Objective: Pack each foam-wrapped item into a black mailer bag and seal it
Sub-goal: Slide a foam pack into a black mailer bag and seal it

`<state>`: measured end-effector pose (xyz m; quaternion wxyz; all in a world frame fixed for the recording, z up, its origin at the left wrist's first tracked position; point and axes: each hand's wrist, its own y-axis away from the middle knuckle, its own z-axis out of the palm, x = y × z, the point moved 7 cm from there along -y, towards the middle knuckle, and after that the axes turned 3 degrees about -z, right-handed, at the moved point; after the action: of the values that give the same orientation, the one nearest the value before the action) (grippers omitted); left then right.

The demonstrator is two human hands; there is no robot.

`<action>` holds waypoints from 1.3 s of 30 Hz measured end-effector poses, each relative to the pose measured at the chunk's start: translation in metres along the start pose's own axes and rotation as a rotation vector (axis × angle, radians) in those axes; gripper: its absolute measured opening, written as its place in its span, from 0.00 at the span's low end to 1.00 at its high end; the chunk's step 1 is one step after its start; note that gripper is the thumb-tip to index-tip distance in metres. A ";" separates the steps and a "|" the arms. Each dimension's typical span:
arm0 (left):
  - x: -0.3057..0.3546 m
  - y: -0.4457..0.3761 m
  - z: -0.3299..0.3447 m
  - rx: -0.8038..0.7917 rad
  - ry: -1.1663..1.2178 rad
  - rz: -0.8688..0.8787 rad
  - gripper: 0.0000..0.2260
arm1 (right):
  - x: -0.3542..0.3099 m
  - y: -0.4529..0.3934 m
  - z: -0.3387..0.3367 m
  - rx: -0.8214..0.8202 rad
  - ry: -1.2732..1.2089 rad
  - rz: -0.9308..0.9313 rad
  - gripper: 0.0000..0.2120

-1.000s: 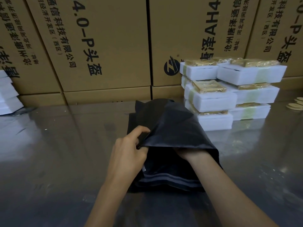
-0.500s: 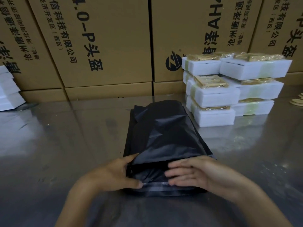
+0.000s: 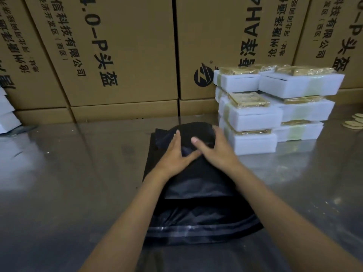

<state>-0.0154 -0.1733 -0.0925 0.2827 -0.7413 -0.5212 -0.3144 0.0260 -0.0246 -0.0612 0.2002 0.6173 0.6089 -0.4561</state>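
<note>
On shiny grey metal bench (image 3: 68, 183): bulging black plastic mailer bag (image 3: 196, 193), pressed flat by left hand (image 3: 174, 154) and right hand (image 3: 216, 150), fingers straight.

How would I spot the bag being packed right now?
Start at the wall of brown cardboard boxes, then come down to the shiny metal table before it. Left of the stacked white foam packs lies a bulging black bag, the only black thing there, with both hands pressed on its far end.
</note>
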 end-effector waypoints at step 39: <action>-0.057 0.059 0.021 -0.071 -0.347 -0.044 0.48 | 0.082 0.053 0.006 -0.180 0.562 -0.051 0.48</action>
<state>0.0292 -0.2088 -0.1548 0.1550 -0.7824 -0.5668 -0.2061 0.0604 0.0078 -0.1472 0.0660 0.6836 0.6939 -0.2163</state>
